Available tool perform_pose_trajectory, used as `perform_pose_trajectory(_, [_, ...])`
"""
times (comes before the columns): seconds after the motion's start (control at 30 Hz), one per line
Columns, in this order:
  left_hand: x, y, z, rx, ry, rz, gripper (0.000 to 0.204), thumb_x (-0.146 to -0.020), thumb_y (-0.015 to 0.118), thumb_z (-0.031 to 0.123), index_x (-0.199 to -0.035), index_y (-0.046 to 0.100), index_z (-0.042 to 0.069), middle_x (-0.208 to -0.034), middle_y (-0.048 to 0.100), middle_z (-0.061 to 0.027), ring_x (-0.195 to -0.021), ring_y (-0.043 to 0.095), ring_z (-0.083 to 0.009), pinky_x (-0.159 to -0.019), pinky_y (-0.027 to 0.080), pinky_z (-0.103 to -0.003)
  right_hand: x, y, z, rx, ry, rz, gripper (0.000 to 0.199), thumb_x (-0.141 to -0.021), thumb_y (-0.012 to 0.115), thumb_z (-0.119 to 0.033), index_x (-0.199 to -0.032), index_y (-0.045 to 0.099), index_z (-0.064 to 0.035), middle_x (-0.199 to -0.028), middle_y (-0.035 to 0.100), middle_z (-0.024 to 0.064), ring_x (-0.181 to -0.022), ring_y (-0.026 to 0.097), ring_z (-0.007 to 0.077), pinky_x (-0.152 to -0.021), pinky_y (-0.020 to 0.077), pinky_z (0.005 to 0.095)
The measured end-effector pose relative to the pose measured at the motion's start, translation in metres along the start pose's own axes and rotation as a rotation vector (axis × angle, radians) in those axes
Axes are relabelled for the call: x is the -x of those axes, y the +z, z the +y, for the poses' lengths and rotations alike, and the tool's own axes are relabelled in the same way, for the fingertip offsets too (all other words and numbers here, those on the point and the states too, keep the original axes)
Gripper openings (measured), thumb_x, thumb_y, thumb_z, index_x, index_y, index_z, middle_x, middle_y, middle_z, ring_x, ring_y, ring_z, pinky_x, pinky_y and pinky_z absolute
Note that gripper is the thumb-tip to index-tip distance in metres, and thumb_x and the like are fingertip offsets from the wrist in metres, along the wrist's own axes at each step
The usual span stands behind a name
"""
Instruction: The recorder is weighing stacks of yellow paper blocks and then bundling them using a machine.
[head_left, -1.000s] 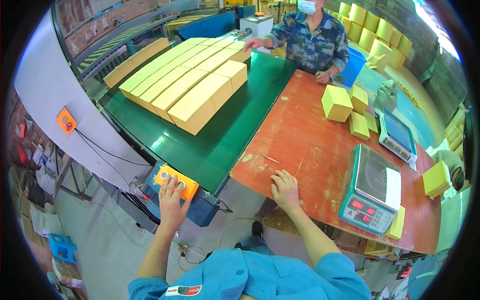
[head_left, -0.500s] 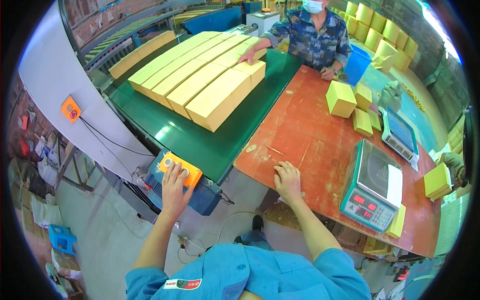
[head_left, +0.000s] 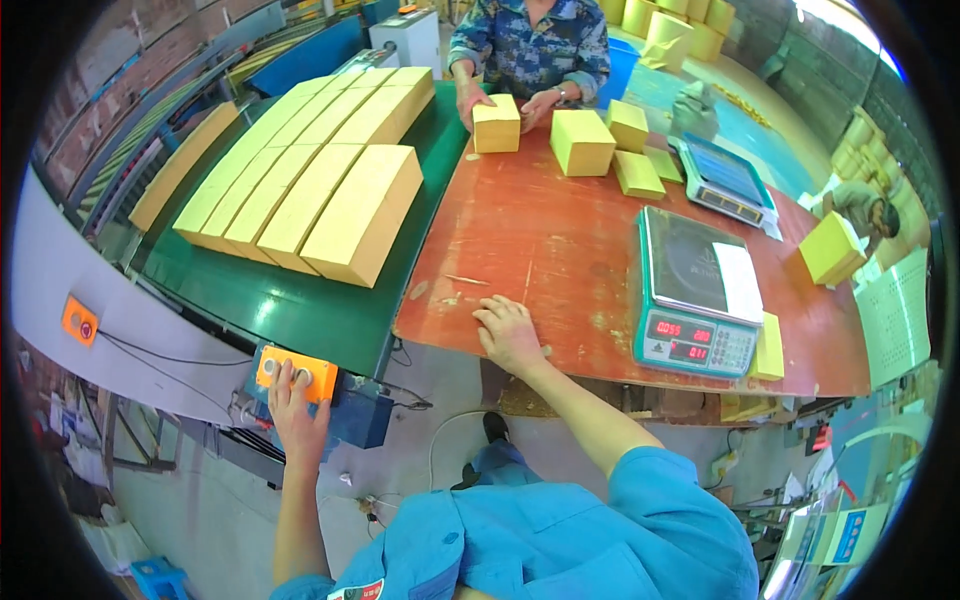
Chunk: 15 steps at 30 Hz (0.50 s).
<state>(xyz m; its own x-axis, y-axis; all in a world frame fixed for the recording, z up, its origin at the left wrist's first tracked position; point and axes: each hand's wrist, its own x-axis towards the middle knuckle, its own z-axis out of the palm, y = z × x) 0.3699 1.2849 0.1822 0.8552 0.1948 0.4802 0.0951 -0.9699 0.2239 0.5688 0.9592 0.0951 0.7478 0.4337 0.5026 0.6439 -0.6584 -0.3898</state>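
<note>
My left hand (head_left: 300,418) lies with outstretched fingers over an orange button box (head_left: 325,373) at the near corner of the green conveyor belt (head_left: 250,312). Its fingertips touch the box by the buttons. My right hand (head_left: 510,335) rests on the near left part of the red tabletop (head_left: 570,265), fingers apart and slightly bent, holding nothing. On the belt, beyond my left hand, sit rows of long yellow paper stacks (head_left: 340,215). Across the table, a co-worker in a camouflage shirt (head_left: 540,50) holds a yellow block (head_left: 497,130) between both hands.
Several yellow blocks (head_left: 583,145) stand at the table's far side. A teal digital scale (head_left: 697,345) and a second scale (head_left: 725,180) are to the right. Another yellow block (head_left: 832,250) sits at the right edge. An orange emergency-stop box (head_left: 80,320) hangs on the white panel.
My view has turned right. The co-worker has moved a block off the belt's stacks onto the table's far left corner. My left hand stays at the button box, my right on the table.
</note>
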Motion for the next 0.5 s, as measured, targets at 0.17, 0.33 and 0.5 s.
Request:
perform_pose_trajectory(0.17, [-0.003, 0.002, 0.006, 0.018, 0.005, -0.012, 0.052, -0.067, 0.075, 0.004, -0.116, 0.057, 0.004, -0.143, 0.044, -0.0186, -0.136, 0.037, -0.0381, -0.111, 0.03, -0.047, 0.003, -0.007, 0.002, 0.005, 0.016, 0.009, 0.028, -0.083, 0.061, -0.016, -0.109, 0.064, -0.0078, -0.124, 0.059, 0.0103, -0.124, 0.049, 0.0285, -0.105, 0.0348, 0.0447])
perform_pose_trajectory(0.33, [-0.005, 0.003, 0.006, -0.012, 0.012, -0.009, 0.054, -0.066, 0.077, 0.004, -0.117, 0.057, 0.004, -0.144, 0.043, -0.0176, -0.137, 0.036, -0.0377, -0.111, 0.029, -0.047, 0.005, -0.007, 0.006, -0.015, 0.012, 0.006, 0.028, -0.083, 0.062, -0.017, -0.11, 0.064, -0.0083, -0.124, 0.059, 0.0103, -0.124, 0.049, 0.0287, -0.105, 0.0353, 0.0454])
perform_pose_trajectory(0.5, [-0.001, 0.001, -0.001, 0.007, 0.016, 0.018, 0.054, -0.066, 0.078, 0.007, -0.116, 0.058, 0.004, -0.141, 0.046, -0.0176, -0.136, 0.037, -0.0377, -0.11, 0.03, -0.047, 0.0, -0.003, -0.001, 0.008, 0.022, -0.013, 0.028, -0.083, 0.062, -0.017, -0.109, 0.065, -0.0087, -0.124, 0.059, 0.0103, -0.124, 0.049, 0.0294, -0.104, 0.0362, 0.0474])
